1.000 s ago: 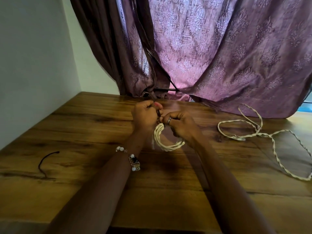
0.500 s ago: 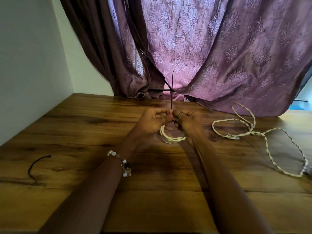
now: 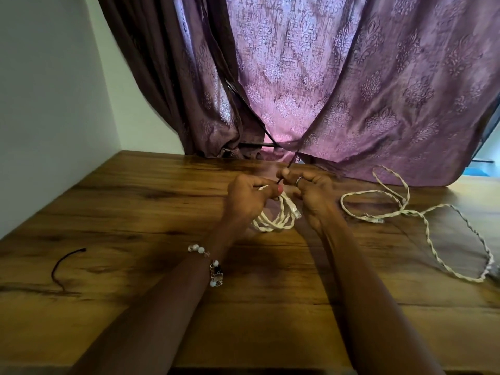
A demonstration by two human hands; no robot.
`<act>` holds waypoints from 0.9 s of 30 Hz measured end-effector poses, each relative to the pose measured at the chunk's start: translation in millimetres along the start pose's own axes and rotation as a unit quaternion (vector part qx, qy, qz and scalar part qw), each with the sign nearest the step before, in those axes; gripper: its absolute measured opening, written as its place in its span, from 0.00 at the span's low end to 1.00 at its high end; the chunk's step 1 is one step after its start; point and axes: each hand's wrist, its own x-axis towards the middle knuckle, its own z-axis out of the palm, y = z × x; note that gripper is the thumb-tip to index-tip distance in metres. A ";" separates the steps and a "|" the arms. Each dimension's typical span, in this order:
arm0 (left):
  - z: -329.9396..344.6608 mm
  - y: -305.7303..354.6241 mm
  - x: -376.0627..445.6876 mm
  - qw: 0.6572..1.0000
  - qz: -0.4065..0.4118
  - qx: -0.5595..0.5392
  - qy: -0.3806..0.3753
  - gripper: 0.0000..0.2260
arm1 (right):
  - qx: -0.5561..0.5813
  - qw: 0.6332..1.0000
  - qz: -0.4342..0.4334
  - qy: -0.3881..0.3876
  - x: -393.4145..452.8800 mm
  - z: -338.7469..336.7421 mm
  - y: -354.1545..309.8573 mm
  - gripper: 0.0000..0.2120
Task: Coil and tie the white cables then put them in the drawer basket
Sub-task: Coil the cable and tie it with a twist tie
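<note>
Both hands are up over the middle of the wooden tabletop (image 3: 167, 201), working on a coiled white cable (image 3: 273, 221). The left hand (image 3: 247, 197) has its fingers curled around the top of the coil, thumb pressed down on it, so the loops hang below the fist and the bottom of the bundle sits just about on the wood. One clear plug end sticks out of the coil between the two hands. The right hand (image 3: 311, 193) is curled too, pinching a thin dark tie (image 3: 286, 171) between thumb and fingers; the tie pokes up and away from the hands at a slant. There's a ring on one right finger and a beaded bracelet (image 3: 212, 266) on the left wrist.

Off to the right, well apart from the hands, a second white cable (image 3: 422, 220) lies loose on the tabletop in big open loops, with its plug lying near the middle of the tangle. Far left on the tabletop there's another dark tie (image 3: 63, 263) lying by itself, bent into a curve.

Behind everything hangs a purple patterned curtain (image 3: 338, 85), its bottom edge bunched on the back of the tabletop, and a plain white wall (image 3: 46, 104) runs along the left.
</note>
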 end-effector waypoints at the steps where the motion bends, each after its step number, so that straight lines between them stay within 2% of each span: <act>1: -0.8 0.6 -0.9 1.000 0.002 0.008 0.000 0.04 | 0.034 0.999 -0.005 0.000 0.0 0.1 -3.6 0.10; 4: -2.2 1.4 2.3 1.000 0.002 0.003 -0.002 0.08 | 0.173 0.984 -0.024 -0.035 2.4 -1.0 -12.0 0.06; 7: 1.3 1.8 -0.2 0.999 0.030 0.040 -0.012 0.05 | 0.259 0.965 -0.026 -0.028 4.6 1.8 -13.6 0.09; 10: 7.1 3.8 -5.2 0.994 0.062 0.089 -0.020 0.02 | 0.264 0.964 -0.037 -0.001 10.3 -0.8 -14.6 0.11; 14: 12.8 14.4 -10.3 0.982 0.099 0.157 -0.043 0.04 | 0.238 0.969 -0.054 0.047 19.6 -4.1 -17.1 0.19; 19: 15.6 11.7 -8.3 0.966 0.118 0.228 0.008 0.05 | 0.210 0.971 -0.088 0.066 15.1 2.4 -20.2 0.16; 24: 4.0 0.3 3.3 0.987 0.042 0.140 0.067 0.05 | 0.154 0.977 -0.143 0.033 -1.4 20.9 -14.7 0.06; 27: -2.4 -7.3 9.2 0.993 -0.081 0.000 0.089 0.02 | 0.104 0.985 -0.140 -0.015 -7.4 28.6 -5.9 0.05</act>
